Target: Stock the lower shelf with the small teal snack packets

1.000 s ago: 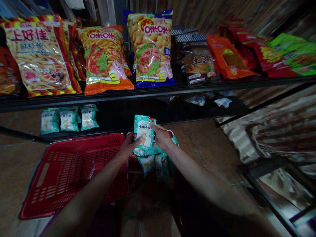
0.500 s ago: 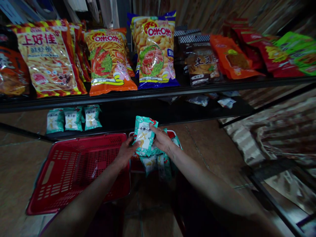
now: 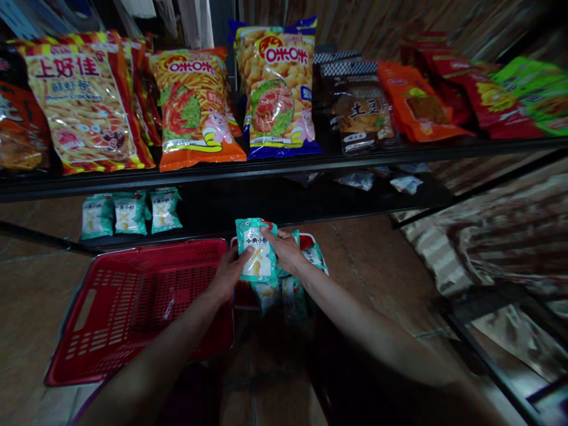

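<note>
Teal packet [image 3: 256,254] lowered, long axis upright, left hand [image 3: 231,273], right hand [image 3: 286,251] gripping

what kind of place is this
Probably a small grocery or snack shop: big printed plastic snack bags stand on a black metal shelf, a red plastic shopping basket sits on the floor, and the left hand and right hand hold a small teal snack packet.

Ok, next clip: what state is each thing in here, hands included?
left hand, closed on the teal packet, thumb on its front
right hand, gripping the same packet's right edge
teal packet, held upright, looks sealed
bunch of teal packets, bunched below the hands
red basket, on the floor, open side up
three shelf packets, standing in a row
large snack bags, upright, sealed
</note>
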`<state>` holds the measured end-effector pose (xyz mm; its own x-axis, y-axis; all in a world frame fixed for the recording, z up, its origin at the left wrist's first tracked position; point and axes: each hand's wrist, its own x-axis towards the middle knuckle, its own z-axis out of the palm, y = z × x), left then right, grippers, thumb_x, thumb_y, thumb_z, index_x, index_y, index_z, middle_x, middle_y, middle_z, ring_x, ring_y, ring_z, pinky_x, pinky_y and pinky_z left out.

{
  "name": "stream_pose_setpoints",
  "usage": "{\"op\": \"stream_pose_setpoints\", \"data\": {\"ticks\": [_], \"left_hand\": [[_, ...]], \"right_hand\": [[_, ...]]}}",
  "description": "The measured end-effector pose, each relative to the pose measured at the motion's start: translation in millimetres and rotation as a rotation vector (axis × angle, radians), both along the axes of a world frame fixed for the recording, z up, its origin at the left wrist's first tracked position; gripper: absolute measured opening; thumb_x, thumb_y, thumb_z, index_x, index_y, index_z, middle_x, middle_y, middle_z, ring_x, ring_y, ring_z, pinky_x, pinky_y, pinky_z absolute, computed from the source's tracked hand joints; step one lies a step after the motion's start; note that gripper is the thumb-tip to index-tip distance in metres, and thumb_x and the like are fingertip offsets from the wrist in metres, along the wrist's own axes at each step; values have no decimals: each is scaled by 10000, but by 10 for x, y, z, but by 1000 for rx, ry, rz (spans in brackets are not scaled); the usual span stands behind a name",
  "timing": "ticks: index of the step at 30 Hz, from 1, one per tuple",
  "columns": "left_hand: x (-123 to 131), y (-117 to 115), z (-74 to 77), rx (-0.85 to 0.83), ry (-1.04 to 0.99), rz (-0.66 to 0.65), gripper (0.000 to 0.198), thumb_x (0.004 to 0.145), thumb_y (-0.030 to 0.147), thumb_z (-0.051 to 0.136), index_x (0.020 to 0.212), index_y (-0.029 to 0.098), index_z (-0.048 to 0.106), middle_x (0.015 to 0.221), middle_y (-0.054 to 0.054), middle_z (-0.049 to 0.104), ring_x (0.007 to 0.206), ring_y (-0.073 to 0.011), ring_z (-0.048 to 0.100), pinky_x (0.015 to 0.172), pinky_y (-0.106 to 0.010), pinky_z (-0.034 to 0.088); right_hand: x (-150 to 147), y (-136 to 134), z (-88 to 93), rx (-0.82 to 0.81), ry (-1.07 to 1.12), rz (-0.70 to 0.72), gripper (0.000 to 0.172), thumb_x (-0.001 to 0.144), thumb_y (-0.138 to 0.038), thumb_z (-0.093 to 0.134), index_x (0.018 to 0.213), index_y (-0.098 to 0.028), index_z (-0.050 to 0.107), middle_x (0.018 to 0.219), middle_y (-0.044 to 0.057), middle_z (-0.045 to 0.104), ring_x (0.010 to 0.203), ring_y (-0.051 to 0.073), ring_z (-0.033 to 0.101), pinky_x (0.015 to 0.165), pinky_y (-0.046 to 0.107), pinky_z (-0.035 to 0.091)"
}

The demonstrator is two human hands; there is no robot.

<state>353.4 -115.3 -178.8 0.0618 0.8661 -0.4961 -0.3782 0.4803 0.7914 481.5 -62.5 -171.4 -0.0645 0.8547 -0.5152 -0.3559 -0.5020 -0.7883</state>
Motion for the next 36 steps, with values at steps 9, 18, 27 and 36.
{"op": "stream_pose_setpoints", "data": {"ticks": [9,18,27,36], "left_hand": [[93,52,-61,31,79,29,416,646,460,730,940,174,662,861,-72,727,737,-227,684,713,-348,537],[129,106,-13,-33,31,129,320,658,386,740,869,154,677,788,-80,724,676,-216,680,630,-311,539],[-80,361,114,-152,-146,447,129,766,182,624,887,137,636,831,-60,715,671,-162,667,652,-289,545],[-150,335,165,39,-231,242,337,656,183,722,980,141,638,926,-70,704,762,-168,654,711,-283,517]], "right_hand": [[86,45,15,2,-13,-78,397,540,-490,780,556,-198,511,564,23,666,694,209,675,616,278,514],[118,78,-28,-22,5,17,378,683,-541,671,771,-177,621,706,33,695,727,185,658,679,308,523],[129,-55,-34,-17,47,330,335,672,-376,746,949,-215,649,954,22,676,796,144,646,715,306,563],[88,-78,-53,-39,-1,259,212,640,-222,770,820,-169,671,719,3,676,640,102,648,657,226,549]]}}
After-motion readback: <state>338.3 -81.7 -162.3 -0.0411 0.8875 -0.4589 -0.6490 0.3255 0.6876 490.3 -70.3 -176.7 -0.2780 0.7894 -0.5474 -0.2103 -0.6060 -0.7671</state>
